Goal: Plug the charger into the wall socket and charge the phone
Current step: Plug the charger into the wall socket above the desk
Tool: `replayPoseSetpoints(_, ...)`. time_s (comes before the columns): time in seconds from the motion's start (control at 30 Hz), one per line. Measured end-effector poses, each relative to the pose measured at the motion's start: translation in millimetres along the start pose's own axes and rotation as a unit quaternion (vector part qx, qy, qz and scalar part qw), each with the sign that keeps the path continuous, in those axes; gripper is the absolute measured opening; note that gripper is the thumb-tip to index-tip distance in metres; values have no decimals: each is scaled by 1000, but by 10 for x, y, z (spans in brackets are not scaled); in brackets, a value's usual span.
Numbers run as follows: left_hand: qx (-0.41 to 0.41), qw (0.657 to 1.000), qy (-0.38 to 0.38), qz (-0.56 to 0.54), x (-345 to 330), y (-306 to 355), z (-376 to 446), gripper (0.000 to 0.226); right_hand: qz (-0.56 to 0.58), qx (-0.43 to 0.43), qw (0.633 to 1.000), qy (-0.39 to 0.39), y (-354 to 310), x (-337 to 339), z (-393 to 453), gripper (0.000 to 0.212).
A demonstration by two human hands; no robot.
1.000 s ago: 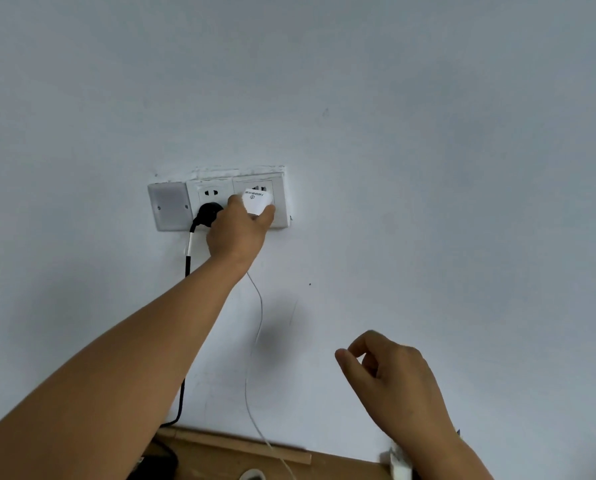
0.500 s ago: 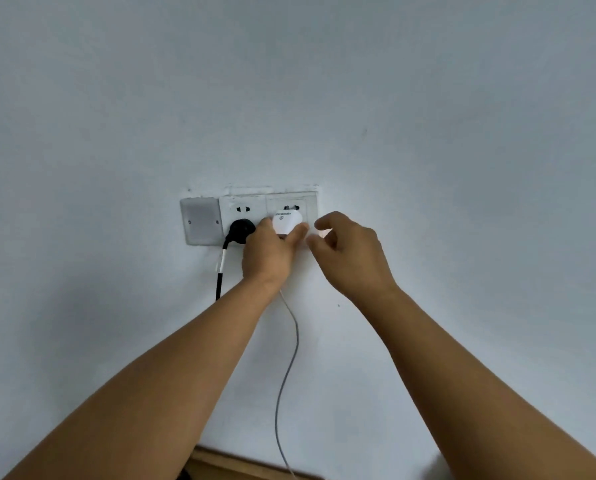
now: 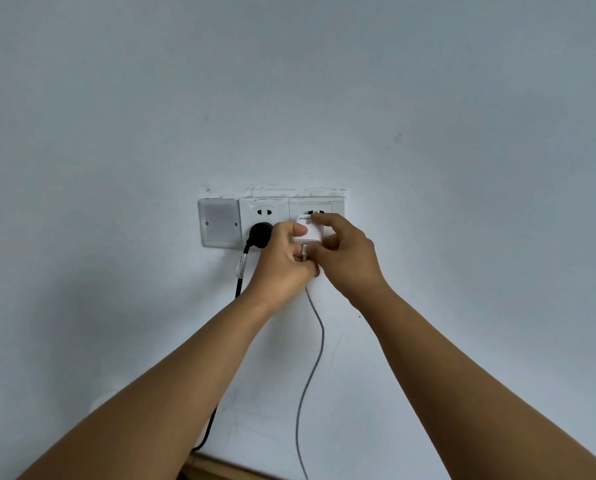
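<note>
Surface: a plain pale wall (image 3: 428,133), painted, with a few small dark specks and rough filler along the top edge of the fittings. At the bottom edge of the view a strip of wooden trim (image 3: 220,469) shows.

Fittings: three plates in a row. A blank cover plate (image 3: 219,222) sits at the left. The middle socket plate (image 3: 264,212) carries a black plug (image 3: 260,234) in its lower outlet, with a black cord (image 3: 239,282) dropping behind the left forearm. The right wall socket (image 3: 316,210) shows its upper slots uncovered.

Task item: the white charger (image 3: 311,231) is held just in front of the lower part of the right wall socket; whether its pins are seated cannot be told. A grey charging cable (image 3: 315,358) hangs from its underside down the wall.

Hands: both arms reach up and forward. The left hand (image 3: 282,261) pinches the charger's left side, thumb uppermost, fingers curled narrow. The right hand (image 3: 346,258) grips the top and right side with bent fingertips. The phone is not seen.
</note>
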State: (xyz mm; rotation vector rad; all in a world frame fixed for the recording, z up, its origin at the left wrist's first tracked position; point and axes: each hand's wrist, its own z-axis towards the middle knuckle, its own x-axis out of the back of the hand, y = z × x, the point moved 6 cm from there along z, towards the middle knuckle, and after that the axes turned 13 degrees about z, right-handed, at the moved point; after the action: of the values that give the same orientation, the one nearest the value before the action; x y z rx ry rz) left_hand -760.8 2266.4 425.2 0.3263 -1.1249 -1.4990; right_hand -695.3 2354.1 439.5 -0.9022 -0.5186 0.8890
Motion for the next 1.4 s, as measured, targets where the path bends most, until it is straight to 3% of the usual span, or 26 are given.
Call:
replayPoseSetpoints(0.5, -21, 999, -38, 9, 103, 111, 52, 38, 80, 36, 990, 111, 59, -70, -75, 21)
replayPoseSetpoints(0.67, -2, 998, 24, -51, 132, 26, -125, 41, 86, 42, 992, 86, 42, -73, -41, 20)
replayPoseSetpoints(0.8, 44, 997, 70, -1, 124, -212, -396, 17, 79, 48, 988, 126, 93, -39, -11, 18)
replayPoseSetpoints(0.93, 3, 992, 111, 55, 198, -222, -578, 25, 114, 36, 979, 167, 38, -31, 55, 15)
replayPoseSetpoints(1.4, -28, 985, 133, 106, 201, -158, -866, 30, 61, 1, 987, 147, 69, 88, -13, 29)
